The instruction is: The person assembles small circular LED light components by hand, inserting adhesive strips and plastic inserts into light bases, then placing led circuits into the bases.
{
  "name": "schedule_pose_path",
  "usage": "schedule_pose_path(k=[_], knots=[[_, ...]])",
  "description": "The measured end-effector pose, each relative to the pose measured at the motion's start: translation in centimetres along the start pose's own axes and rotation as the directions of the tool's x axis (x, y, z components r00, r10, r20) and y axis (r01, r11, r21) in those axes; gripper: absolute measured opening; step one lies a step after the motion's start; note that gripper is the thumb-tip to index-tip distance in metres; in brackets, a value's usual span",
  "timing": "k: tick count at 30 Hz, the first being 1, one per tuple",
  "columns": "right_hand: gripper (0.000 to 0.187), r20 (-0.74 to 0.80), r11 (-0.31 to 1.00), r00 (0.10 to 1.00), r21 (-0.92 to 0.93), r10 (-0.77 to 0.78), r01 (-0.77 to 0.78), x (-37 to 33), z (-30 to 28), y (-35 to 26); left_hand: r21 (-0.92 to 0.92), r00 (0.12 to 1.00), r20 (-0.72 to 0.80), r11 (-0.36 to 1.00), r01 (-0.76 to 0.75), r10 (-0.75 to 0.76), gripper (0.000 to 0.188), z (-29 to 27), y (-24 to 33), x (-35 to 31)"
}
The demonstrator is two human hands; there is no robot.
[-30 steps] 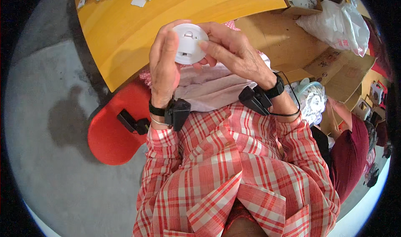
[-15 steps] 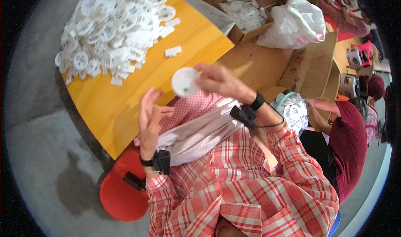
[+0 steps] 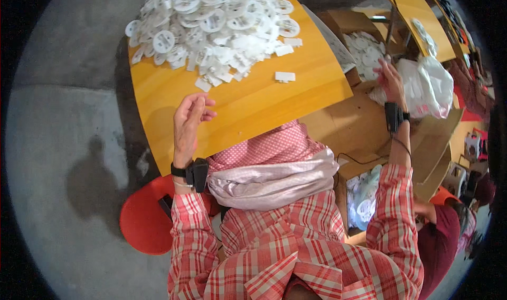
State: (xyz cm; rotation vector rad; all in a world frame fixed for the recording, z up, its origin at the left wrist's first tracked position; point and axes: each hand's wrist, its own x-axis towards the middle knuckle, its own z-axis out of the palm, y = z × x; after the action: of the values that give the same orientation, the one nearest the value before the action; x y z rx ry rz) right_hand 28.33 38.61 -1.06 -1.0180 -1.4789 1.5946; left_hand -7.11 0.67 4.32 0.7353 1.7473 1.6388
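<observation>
Head view: the left hand [image 3: 193, 115], fingers loosely parted, hangs over the table [image 3: 248, 107] at its near left, the white heap [image 3: 222, 25] just beyond; the right hand [image 3: 390, 78], fingers apart, is just right of the boxed white discs [image 3: 364, 51].

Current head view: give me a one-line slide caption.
Left hand at a yellow table heaped with white parts, right hand outstretched near a cardboard box of white pieces.

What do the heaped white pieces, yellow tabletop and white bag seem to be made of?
Heaped white pieces: probably moulded plastic, smooth, judging by their thin, crisp edges.
Yellow tabletop: wood or laminate, smooth, given its grainlike streaks.
White bag: likely thin plastic, crinkled and slightly shiny.
</observation>
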Motion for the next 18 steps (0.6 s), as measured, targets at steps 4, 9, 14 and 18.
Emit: schedule_pose_path(k=[4, 9, 14, 18], knots=[[0.032, 0.087, 0.961, 0.996, -0.274, -0.021, 0.044, -3.8, 2.8, -0.6, 0.167, 0.982, -0.071, 0.973, -0.160, 0.174, 0.027, -1.4, 3.2, 4.4], [0.029, 0.192, 0.928, 0.975, -0.333, -0.110, 0.170, -7.9, 5.1, 0.8, 0.492, 0.837, -0.150, 0.774, -0.398, 0.526, 0.041, -4.3, 5.0, 11.9], [0.027, 0.137, 0.922, 0.987, -0.363, -0.089, 0.134, -11.1, 4.7, 0.0, 0.848, 0.600, 0.128, 0.226, -0.479, 0.790, 0.074, -5.8, 9.9, 17.7], [0.025, 0.113, 0.910, 0.993, -0.409, -0.016, 0.061, -11.7, 3.7, 0.9, 0.881, 0.669, 0.283, 0.090, -0.465, 0.687, 0.088, -7.3, 11.1, 21.4]])
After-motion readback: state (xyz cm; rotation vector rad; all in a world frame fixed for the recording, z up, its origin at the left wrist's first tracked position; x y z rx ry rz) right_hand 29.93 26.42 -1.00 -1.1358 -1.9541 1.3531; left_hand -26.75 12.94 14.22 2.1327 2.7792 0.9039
